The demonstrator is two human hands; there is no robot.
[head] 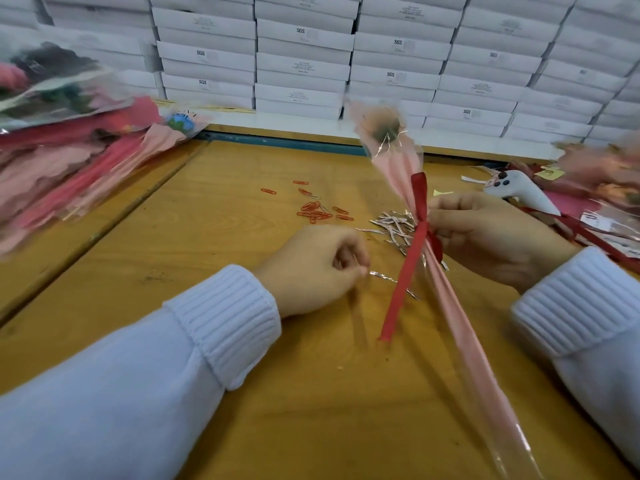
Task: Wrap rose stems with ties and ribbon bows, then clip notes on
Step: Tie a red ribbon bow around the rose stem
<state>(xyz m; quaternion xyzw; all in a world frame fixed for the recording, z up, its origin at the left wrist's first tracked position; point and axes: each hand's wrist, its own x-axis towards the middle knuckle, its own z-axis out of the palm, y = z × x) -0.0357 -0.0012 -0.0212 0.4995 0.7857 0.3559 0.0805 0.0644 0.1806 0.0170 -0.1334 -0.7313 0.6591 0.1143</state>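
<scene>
Right hand (485, 237): grips the wrapped rose (450, 289) at mid-stem, fingers curled round the sleeve just where the ribbon is knotted.
Wrapped rose: held off the table (207, 220) and tilted; the blurred flower head rises above and beyond the grip, while the clear sleeve end runs down from the grip toward the person.
Red ribbon (403, 275): tied round the stem right at the grip; one loop stands above the fingers, one long tail hangs down and left of them, and a shorter piece curls under the hand.
Left hand (315, 268): clenched, thumb and fingertips pinching the near end of a twist tie (384, 278), apart from the rose and to the left of the grip.
Twist tie: silver, running from the pinch toward the ribbon's long tail.
Loose ties (393, 225): a silver heap on the table just left of the grip.
Paper clips (317, 211): red, scattered further left of the heap.
Finished roses (69, 161): piled far left of both hands, blurred.
White device (519, 192): lies just beyond the right hand, with a yellow note (550, 173) past it.
White boxes (304, 64): stacked in a wall behind the table.
</scene>
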